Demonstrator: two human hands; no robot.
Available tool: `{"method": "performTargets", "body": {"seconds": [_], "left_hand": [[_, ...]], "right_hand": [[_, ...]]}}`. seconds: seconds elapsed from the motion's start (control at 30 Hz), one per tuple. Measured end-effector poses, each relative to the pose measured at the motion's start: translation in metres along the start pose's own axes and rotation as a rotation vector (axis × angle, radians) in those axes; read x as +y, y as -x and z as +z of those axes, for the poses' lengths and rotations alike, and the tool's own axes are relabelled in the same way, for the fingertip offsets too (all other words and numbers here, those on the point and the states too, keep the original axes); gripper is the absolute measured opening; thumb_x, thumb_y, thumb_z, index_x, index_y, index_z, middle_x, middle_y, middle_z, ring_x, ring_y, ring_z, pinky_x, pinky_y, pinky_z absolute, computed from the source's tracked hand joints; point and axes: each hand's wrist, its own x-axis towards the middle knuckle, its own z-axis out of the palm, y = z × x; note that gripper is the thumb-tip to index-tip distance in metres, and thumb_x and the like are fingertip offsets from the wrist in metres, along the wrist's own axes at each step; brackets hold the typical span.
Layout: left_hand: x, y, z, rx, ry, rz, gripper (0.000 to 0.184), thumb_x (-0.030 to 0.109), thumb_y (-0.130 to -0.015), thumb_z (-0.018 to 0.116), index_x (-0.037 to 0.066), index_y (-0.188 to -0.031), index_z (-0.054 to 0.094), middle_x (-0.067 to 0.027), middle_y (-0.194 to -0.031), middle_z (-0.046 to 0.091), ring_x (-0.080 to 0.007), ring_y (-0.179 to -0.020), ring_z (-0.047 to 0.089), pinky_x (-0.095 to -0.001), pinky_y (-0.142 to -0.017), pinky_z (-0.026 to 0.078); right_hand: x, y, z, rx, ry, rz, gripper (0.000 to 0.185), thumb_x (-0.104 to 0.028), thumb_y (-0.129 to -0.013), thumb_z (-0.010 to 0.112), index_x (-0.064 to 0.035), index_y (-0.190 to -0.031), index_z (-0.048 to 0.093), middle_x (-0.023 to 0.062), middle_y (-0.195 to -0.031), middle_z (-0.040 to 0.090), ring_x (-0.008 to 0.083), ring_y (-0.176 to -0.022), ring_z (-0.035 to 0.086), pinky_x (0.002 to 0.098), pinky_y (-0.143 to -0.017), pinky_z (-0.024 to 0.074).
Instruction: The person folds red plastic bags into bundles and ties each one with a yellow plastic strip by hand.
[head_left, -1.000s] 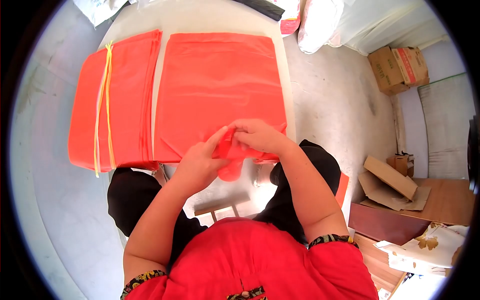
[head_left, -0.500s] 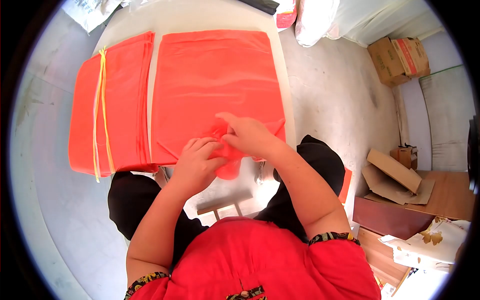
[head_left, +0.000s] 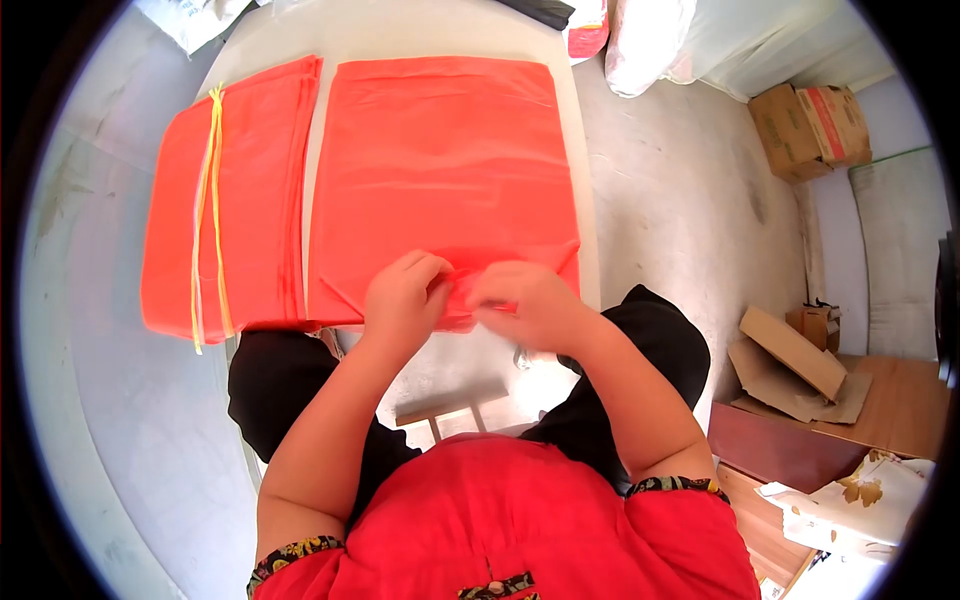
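Observation:
A flat stack of thin red plastic bags [head_left: 445,160] lies on the table in front of me. Its near edge is gathered and crumpled between my two hands. My left hand [head_left: 405,300] is closed, thumb and fingers pinching the bunched plastic from the left. On the other side, my right hand [head_left: 530,305] has its fingers curled at the same gathered part, slightly blurred. The fingertips of both hands are partly hidden by the plastic. To the left lies a second red stack [head_left: 235,200], with yellow and white strings [head_left: 213,220] laid lengthwise across it.
The pale table [head_left: 285,35] has a rounded far edge. A dark item [head_left: 535,12] lies at its far right. Cardboard boxes [head_left: 810,130] stand by the wall on the right, with flattened cardboard [head_left: 795,375] on a brown cabinet [head_left: 900,400]. A small stool [head_left: 450,403] is below, between my legs.
My right hand has moved toward me and to the right, and my left hand slightly up. The flap of plastic that hung below the edge is now drawn up between them. The view has shifted slightly.

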Motion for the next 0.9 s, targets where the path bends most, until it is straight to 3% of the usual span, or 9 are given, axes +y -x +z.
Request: {"method": "performTargets", "body": {"seconds": [0.1, 0.3, 0.53, 0.63, 0.9], "left_hand": [[0.003, -0.002, 0.002, 0.024, 0.008, -0.051, 0.013, 0.001, -0.085, 0.072, 0.001, -0.098, 0.068, -0.0142, -0.097, 0.067, -0.0342, -0.089, 0.067, -0.0407, -0.077, 0.054], [-0.008, -0.001, 0.003, 0.049, -0.271, 0.172, 0.023, 0.007, -0.082, 0.073, 0.005, -0.105, 0.070, -0.0115, -0.108, 0.069, -0.0340, -0.099, 0.066, -0.0433, -0.082, 0.056], [0.007, 0.003, -0.025, -0.093, -0.347, 0.310, 0.042, 0.012, -0.076, 0.077, 0.001, -0.116, 0.070, -0.0155, -0.120, 0.070, -0.0359, -0.109, 0.065, -0.0469, -0.092, 0.055], [0.002, 0.003, -0.028, -0.152, -0.401, 0.334, 0.046, 0.006, -0.074, 0.075, 0.000, -0.120, 0.070, -0.0173, -0.130, 0.067, -0.0358, -0.114, 0.064, -0.0453, -0.097, 0.054], [-0.006, 0.005, -0.024, -0.100, -0.464, 0.327, 0.046, 0.000, -0.075, 0.069, 0.001, -0.121, 0.070, -0.0156, -0.128, 0.068, -0.0339, -0.114, 0.065, -0.0454, -0.098, 0.054]], "right_hand": [[0.006, -0.004, 0.018, 0.133, 0.295, -0.280, 0.023, -0.005, -0.084, 0.072, -0.0024, -0.107, 0.071, 0.0113, -0.116, 0.069, 0.0290, -0.106, 0.065, 0.0377, -0.093, 0.0556], [0.026, -0.011, 0.019, 0.128, 0.522, -0.361, 0.031, -0.003, -0.080, 0.071, 0.0010, -0.111, 0.071, 0.0127, -0.123, 0.069, 0.0299, -0.115, 0.064, 0.0393, -0.100, 0.0540], [0.032, -0.008, 0.018, 0.152, 0.609, -0.316, 0.037, -0.003, -0.084, 0.067, 0.0003, -0.121, 0.068, 0.0148, -0.131, 0.068, 0.0318, -0.123, 0.063, 0.0396, -0.105, 0.0538], [0.035, -0.009, 0.020, 0.156, 0.610, -0.285, 0.038, -0.003, -0.084, 0.066, 0.0000, -0.122, 0.067, 0.0155, -0.132, 0.068, 0.0324, -0.125, 0.063, 0.0405, -0.105, 0.0537], [0.035, -0.005, 0.023, 0.222, 0.748, -0.264, 0.037, -0.005, -0.087, 0.064, -0.0016, -0.124, 0.067, 0.0155, -0.132, 0.069, 0.0331, -0.123, 0.065, 0.0416, -0.102, 0.0552]]}}
